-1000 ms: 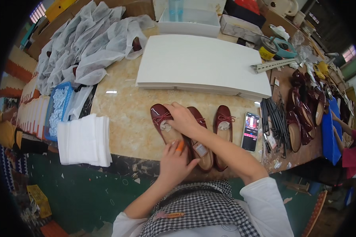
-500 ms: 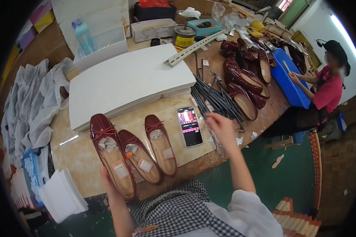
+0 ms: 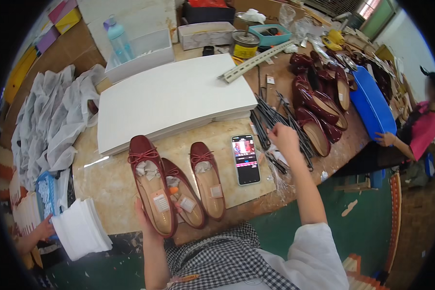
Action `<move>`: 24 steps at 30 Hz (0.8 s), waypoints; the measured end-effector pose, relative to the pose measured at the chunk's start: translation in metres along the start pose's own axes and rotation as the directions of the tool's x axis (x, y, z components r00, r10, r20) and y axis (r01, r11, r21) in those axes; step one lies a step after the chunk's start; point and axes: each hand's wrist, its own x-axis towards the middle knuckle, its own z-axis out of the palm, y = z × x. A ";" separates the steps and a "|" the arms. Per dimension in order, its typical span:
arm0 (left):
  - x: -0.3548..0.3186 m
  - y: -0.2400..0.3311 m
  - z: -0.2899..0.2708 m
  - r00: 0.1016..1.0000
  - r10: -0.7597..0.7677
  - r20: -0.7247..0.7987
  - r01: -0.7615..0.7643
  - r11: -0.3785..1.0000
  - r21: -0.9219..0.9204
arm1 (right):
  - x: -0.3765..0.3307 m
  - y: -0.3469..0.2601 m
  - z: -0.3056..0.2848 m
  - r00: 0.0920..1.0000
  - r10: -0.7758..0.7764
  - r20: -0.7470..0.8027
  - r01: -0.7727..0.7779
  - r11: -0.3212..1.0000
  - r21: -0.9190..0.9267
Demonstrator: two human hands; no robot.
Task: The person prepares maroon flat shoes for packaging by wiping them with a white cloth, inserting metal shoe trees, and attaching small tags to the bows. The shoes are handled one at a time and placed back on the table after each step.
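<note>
My left hand grips the heel end of a dark red ballet flat, its fingers partly hidden behind the shoe. This flat overlaps a second dark red flat. A third flat lies just to the right. All three have bows, paper stuffed in the toes and tags on the insoles. Over the pile of thin black sticks, my right hand has its fingers drawn together at the near side. Whatever it pinches, if anything, cannot be made out. A lit phone lies between this hand and the shoes.
Behind the shoes lies a stack of white board. More red flats are heaped at right beside a blue tray, which a person's hand touches. Another person's hand reaches toward white sheets at left.
The view has shifted, moving most things rightward in the picture. My right hand has moved farther over the black sticks. Another person's hand has appeared at left, and the person at right has lowered an arm.
</note>
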 end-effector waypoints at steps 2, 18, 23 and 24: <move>0.000 0.000 -0.011 0.999 0.009 0.032 -0.009 1.000 0.010 | -0.009 -0.011 -0.027 1.000 0.020 -0.016 -0.018 0.993 0.116; 0.017 -0.010 -0.022 0.888 0.410 -0.210 -0.331 0.885 0.329 | -0.117 -0.244 -0.071 0.699 -0.529 0.482 -0.223 0.479 0.849; 0.013 -0.006 -0.041 0.916 0.395 -0.062 -0.350 0.868 0.353 | -0.121 -0.248 -0.070 0.678 -0.555 0.482 -0.193 0.498 0.845; 0.013 -0.007 -0.041 0.905 0.420 -0.061 -0.364 0.843 0.396 | -0.122 -0.252 -0.070 0.680 -0.551 0.483 -0.197 0.498 0.845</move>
